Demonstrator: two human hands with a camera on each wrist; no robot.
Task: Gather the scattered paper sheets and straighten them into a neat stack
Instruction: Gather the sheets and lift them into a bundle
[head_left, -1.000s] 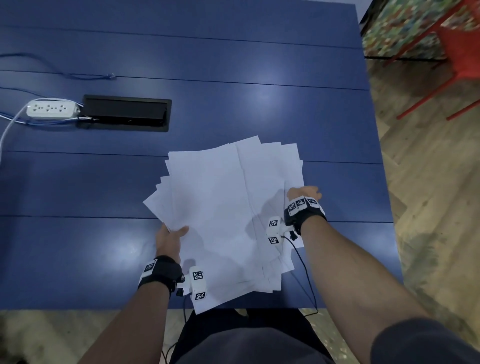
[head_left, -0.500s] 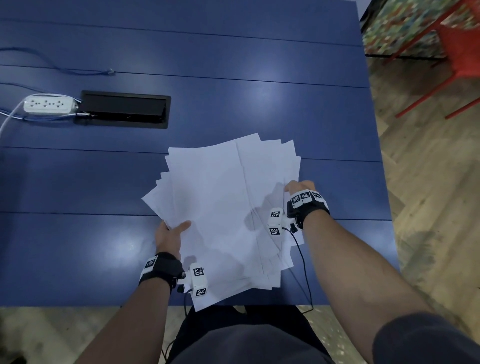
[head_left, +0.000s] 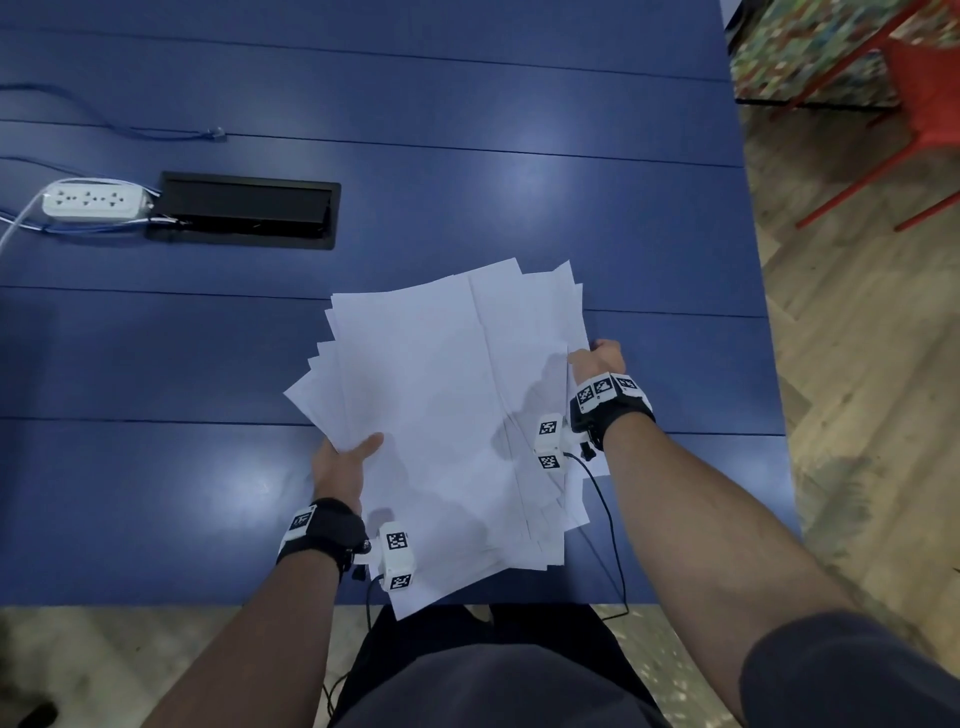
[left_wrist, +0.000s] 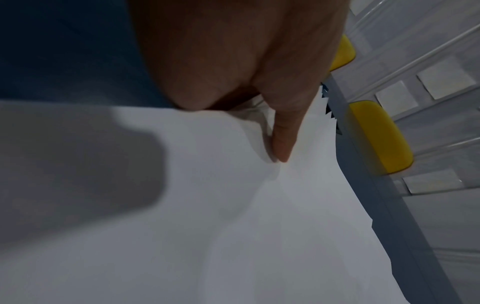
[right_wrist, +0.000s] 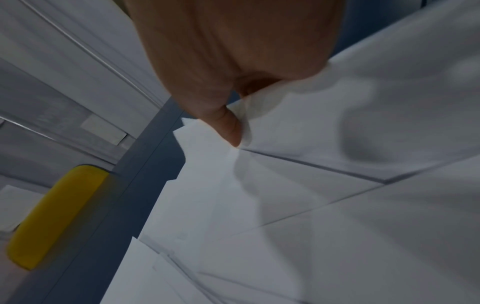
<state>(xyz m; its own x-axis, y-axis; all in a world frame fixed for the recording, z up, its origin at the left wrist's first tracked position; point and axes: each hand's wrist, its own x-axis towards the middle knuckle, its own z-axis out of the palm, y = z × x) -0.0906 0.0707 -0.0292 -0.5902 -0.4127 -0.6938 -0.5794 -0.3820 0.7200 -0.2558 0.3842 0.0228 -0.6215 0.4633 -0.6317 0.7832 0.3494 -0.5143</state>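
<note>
A fanned pile of several white paper sheets (head_left: 441, 405) lies over the near part of the blue table (head_left: 467, 156), its near corner hanging past the table edge. My left hand (head_left: 345, 457) grips the pile's left edge, thumb on top of the sheets (left_wrist: 233, 205), fingers hidden beneath. My right hand (head_left: 597, 358) pinches the pile's right edge, thumb pressed on the offset sheets (right_wrist: 311, 205). The sheet edges are staggered and askew.
A black cable hatch (head_left: 244, 210) is set into the table at the back left, with a white power strip (head_left: 93, 200) and cables beside it. A red chair (head_left: 919, 104) stands on the wooden floor to the right. Yellow chair backs (left_wrist: 379, 139) show beyond the table.
Both hands have drawn the pile slightly together; the right hand has slid further up along the right edge, and the sheets overlap a little more.
</note>
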